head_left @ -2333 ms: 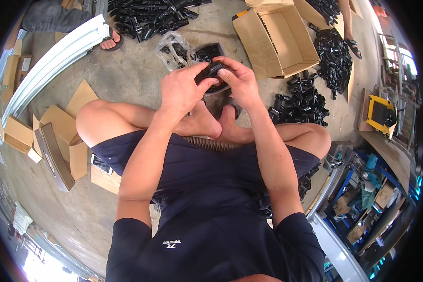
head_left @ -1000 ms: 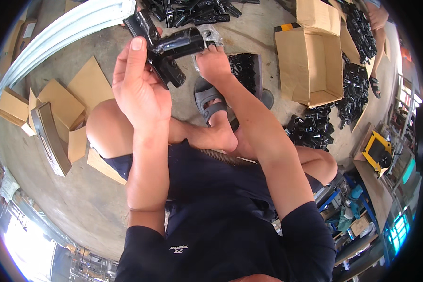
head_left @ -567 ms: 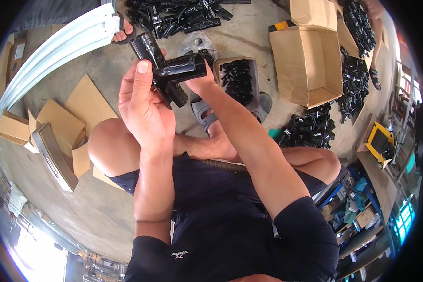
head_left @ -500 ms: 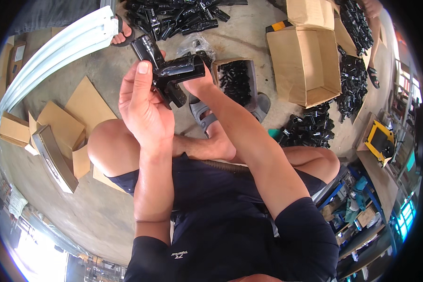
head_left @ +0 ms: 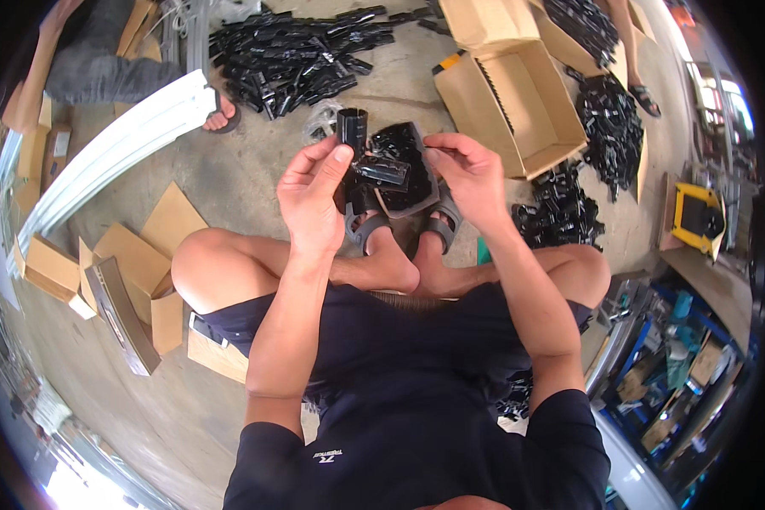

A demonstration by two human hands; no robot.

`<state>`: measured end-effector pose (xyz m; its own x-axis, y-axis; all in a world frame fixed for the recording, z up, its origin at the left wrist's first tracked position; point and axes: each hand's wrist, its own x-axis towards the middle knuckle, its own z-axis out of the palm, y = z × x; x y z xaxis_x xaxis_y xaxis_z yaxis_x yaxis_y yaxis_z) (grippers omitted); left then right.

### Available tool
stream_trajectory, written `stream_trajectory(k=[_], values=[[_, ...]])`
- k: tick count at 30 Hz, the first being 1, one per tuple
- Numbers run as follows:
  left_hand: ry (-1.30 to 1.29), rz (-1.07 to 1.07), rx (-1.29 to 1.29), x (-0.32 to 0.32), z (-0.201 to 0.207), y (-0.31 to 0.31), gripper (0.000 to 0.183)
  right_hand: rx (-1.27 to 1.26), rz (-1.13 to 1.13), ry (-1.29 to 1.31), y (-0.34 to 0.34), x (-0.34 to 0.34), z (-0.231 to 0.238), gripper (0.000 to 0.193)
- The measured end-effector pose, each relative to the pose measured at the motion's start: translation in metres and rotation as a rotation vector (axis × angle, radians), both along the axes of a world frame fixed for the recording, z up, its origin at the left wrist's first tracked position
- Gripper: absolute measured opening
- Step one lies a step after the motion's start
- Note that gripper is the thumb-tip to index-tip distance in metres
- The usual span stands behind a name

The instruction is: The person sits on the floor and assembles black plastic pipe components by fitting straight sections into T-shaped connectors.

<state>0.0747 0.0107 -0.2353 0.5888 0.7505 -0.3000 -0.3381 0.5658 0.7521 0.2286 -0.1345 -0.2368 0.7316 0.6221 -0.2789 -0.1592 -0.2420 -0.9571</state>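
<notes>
My left hand [head_left: 313, 200] is closed around a black, glossy pipe joint [head_left: 382, 172], with its thumb across the upper tube. One tube of the joint points away from me, another to the right. To the right of it, my right hand [head_left: 472, 178] is apart from the joint, thumb and forefinger pinched together. Whatever sits in that pinch, if anything, is too small to make out. Just below the hands, between my sandalled feet, stands a small open box [head_left: 423, 197] of little black parts. The joint hides part of this box.
A large heap of black joints [head_left: 297, 59] lies at the far left-centre. More piles [head_left: 610, 127] are at the right, near an open cardboard box [head_left: 552, 140]. White curved lengths [head_left: 115, 153] and flattened cartons [head_left: 136, 263] lie left. Another person's foot [head_left: 221, 115] is beside the white lengths.
My right hand has come off the joint and moved right, its fingertips now visible and pinched. My left hand has turned the joint and shifted right with it. The whole view has shifted too.
</notes>
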Motion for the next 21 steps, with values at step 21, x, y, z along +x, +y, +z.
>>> stream_trajectory(k=[21], values=[[0.231,-0.092,0.488,0.004,0.027,-0.138,0.025,0.202,-0.011,0.282,-0.105,-0.028,0.030,0.012]])
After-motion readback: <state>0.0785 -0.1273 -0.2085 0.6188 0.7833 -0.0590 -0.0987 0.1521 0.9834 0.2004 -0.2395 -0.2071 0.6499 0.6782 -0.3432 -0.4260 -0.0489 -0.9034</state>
